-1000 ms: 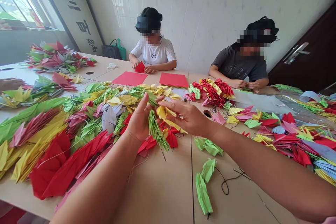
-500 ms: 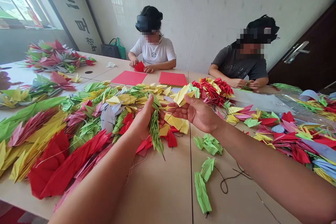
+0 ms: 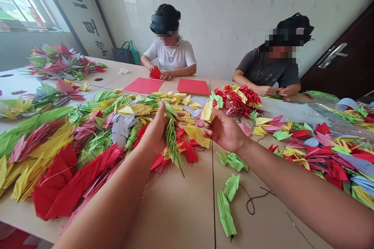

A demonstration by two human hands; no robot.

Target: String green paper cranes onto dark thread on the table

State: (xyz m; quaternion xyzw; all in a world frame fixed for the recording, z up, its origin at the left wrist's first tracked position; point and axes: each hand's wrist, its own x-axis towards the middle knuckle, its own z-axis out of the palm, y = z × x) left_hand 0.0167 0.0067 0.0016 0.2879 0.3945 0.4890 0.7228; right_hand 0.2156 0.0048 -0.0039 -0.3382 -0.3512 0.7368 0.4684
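My left hand [image 3: 156, 130] is closed round a hanging string of green folded paper cranes [image 3: 172, 144] above the table. My right hand [image 3: 226, 130] pinches a single yellow paper crane [image 3: 207, 112] just to the right of that string. Beneath both hands lie loose yellow and red cranes [image 3: 189, 149]. A dark thread [image 3: 253, 200] trails on the tabletop near two short green crane strings [image 3: 226, 210].
Heaps of coloured cranes cover the wooden table [image 3: 181, 210] left and right. Across it sit two people: one in white [image 3: 171, 56] folding red paper beside red sheets [image 3: 144, 85], one in grey [image 3: 270, 70]. A red-yellow crane pile [image 3: 238, 99] lies before them.
My right hand picked a yellow crane from the pile, lifted it, then drew it back toward the green string. My left hand stayed almost still.
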